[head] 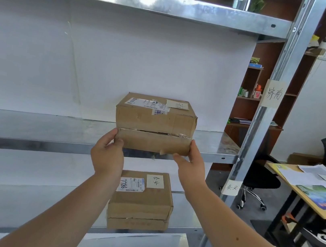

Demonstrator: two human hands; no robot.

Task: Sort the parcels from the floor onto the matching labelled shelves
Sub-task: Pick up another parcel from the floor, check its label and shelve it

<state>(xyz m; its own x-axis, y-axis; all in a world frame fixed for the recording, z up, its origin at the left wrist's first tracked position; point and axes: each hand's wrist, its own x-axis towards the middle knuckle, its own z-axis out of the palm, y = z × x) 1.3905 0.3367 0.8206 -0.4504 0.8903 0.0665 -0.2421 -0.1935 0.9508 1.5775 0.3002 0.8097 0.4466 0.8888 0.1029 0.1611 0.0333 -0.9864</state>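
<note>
1. A cardboard parcel sits at the centre of the frame, on the front part of the middle metal shelf, its near lower edge level with or slightly past the shelf's front lip.
2. The left hand presses against the parcel's lower left corner, thumb up along the side edge and fingers curled beneath; the right hand mirrors it at the lower right corner, thumb lying under the bottom edge. Both hands are closed onto the box from opposite sides.
3. The parcel's top carries a white shipping label and a small cream note with handwriting too faint to read. A taped seam runs across its front face.
4. A second parcel stands on the lower shelf, directly below the first, in the lower centre of the frame. It bears a printed label and a cream note marked 泰安.
5. On the upright post at the right of the frame, a paper tag reading 济南 is fixed beside the middle level, and a smaller tag reading 泰安 sits beside the lower level.
6. A white sheet backs the shelving.
7. At the far right, a wooden desk holds loose papers, with a black office chair between it and the post.
</note>
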